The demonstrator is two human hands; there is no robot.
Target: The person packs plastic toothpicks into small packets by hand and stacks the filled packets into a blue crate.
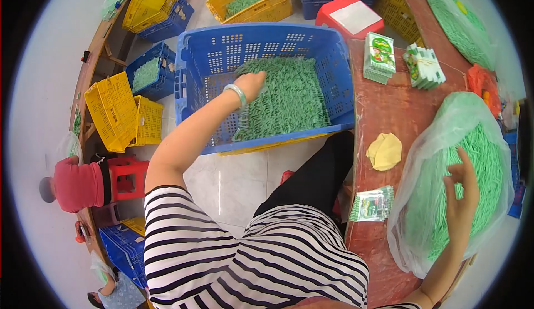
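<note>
Across a red table (370,114), green strands (485,167) fill a plastic bag (418,162) under the right hand (464,198), fingers parted. The left hand (253,85), curled, its grip unclear, is over green pieces (295,100) inside a blue crate (267,29), bare crate floor beside its wrist.

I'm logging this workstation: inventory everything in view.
Big crate: 1, blue, centre
Small pieces: many, green, inside crate
Table: 1, red, right
Strand bags: 2, clear, green, table
Packets: two stacks, some loose, green, table
Crumpled item: 1, yellow, table
Small bag: 1, red, table
Box: 1, red, white top, ahead
Other crates: several, yellow, blue, around
Stools: at least 1, red, left
Coworkers: at least 2, red and blue, left
Shirt: 1, black and white, bottom
Trousers: 1, black, centre
Bracelet: 1, pale, left wrist
Left hand: 1, bare, over pieces
Right hand: 1, bare, over nearer bag
</note>
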